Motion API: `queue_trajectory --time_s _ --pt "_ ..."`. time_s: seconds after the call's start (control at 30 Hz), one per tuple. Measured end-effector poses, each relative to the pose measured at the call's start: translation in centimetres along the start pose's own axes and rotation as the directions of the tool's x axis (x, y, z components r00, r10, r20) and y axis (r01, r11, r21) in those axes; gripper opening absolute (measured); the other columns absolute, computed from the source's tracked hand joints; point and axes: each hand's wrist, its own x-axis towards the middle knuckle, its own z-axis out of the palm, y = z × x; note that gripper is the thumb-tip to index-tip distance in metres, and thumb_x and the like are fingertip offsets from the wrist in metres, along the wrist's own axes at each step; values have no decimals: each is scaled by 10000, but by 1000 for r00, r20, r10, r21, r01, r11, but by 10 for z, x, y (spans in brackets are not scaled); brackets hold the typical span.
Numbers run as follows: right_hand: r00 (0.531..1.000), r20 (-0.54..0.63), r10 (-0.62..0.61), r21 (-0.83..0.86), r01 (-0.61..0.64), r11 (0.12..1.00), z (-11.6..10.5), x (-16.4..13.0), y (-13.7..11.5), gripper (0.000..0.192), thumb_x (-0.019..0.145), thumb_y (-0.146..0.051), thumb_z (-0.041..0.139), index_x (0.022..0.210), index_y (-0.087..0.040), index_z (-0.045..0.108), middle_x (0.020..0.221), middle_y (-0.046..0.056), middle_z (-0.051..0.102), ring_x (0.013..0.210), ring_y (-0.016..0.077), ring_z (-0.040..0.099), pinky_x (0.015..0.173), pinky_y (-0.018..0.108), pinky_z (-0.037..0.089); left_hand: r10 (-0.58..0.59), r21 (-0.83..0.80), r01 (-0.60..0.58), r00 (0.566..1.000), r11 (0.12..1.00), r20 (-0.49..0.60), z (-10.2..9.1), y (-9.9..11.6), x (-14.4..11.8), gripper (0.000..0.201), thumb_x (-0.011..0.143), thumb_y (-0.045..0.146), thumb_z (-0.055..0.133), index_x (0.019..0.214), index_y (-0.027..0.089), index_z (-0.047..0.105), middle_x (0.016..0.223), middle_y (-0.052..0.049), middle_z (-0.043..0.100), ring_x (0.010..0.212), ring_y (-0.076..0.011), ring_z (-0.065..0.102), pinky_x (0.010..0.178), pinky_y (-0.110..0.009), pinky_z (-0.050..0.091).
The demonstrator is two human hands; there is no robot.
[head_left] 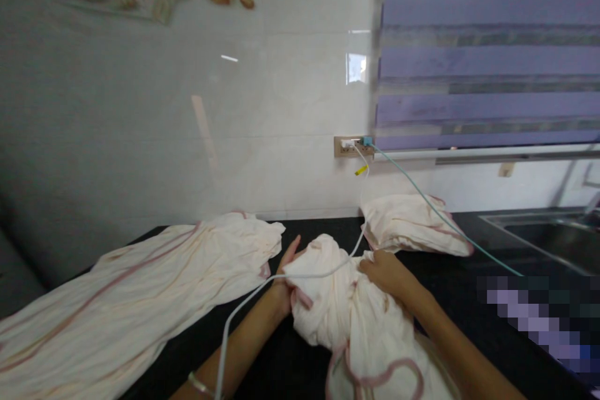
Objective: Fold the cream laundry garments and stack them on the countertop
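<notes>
A bunched cream garment with pink trim (356, 319) lies on the black counter (469, 287) in front of me. My left hand (285, 275) grips its left side, fingers partly tucked behind the fabric. My right hand (387, 272) clutches the top right of the same bundle. A white cable (262, 290) runs from the wall socket across the bundle and over my left forearm.
A second cream garment (140, 300) is spread flat at the left. A folded cream piece (412, 225) sits at the back right. A teal cable (445, 219) leaves the wall socket (349, 145) rightwards. A steel sink (553, 237) is at the far right.
</notes>
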Motion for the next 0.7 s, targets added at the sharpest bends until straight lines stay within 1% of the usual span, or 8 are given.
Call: queue_trajectory --time_s 0.1,0.2,0.27,0.37,0.43,0.5,0.6,0.7 --pt "999 -32 45 -102 -48 994 -10 -1 5 360 940 -350 462 812 -123 711 866 159 732 797 199 652 688 279 386 -78 -207 70 996 976 -31 1 10 -2 490 867 571 591 1107 145 616 1090 -176 735 1011 -344 719 860 -488 583" --pt "987 -97 126 -196 -143 970 -16 -2 10 383 966 -371 445 902 -106 713 955 199 734 887 232 681 719 290 404 13 -261 -63 983 963 -186 -2 14 5 304 895 446 578 1074 206 525 1178 -143 691 987 -266 709 822 -409 570" --pt "980 -135 147 -238 -176 955 -16 -3 12 380 975 -383 451 982 -97 701 991 209 728 921 252 687 746 306 422 173 -1 -183 932 983 -318 -6 12 12 283 868 386 606 1078 232 497 1181 -99 661 944 -223 687 799 -361 543" --pt "972 -205 110 -267 -164 950 -16 -3 13 361 971 -374 489 1037 -77 683 1011 213 721 964 266 681 799 319 441 420 427 -251 831 868 -364 -7 6 18 357 750 296 706 1043 226 514 1087 -52 615 926 -190 620 824 -315 494" --pt "972 -224 63 -242 -118 963 -15 -1 13 345 959 -360 506 977 -73 698 986 212 726 950 264 676 808 316 445 513 616 -272 820 740 -254 -3 3 14 323 697 253 731 952 211 538 1001 -31 591 903 -183 579 826 -297 464" --pt "979 -206 -7 -149 -24 989 -15 2 10 337 946 -349 501 895 -94 716 927 188 737 898 252 674 785 304 448 522 809 -297 853 507 -14 6 1 2 196 750 280 688 855 206 539 892 -10 578 817 -170 545 770 -281 434" --pt "974 -212 -82 37 92 995 -14 4 5 339 928 -346 479 844 -133 730 809 130 738 839 246 665 741 291 452 298 932 -358 897 58 326 24 0 -25 235 910 360 530 734 204 520 713 10 550 694 -158 505 689 -279 371" --pt "961 -264 -86 132 124 983 -13 3 0 351 921 -367 477 835 -145 735 795 115 738 831 252 656 728 292 457 88 894 -411 898 -176 430 40 -4 -49 392 975 426 443 668 197 525 621 0 549 647 -161 522 649 -293 322"
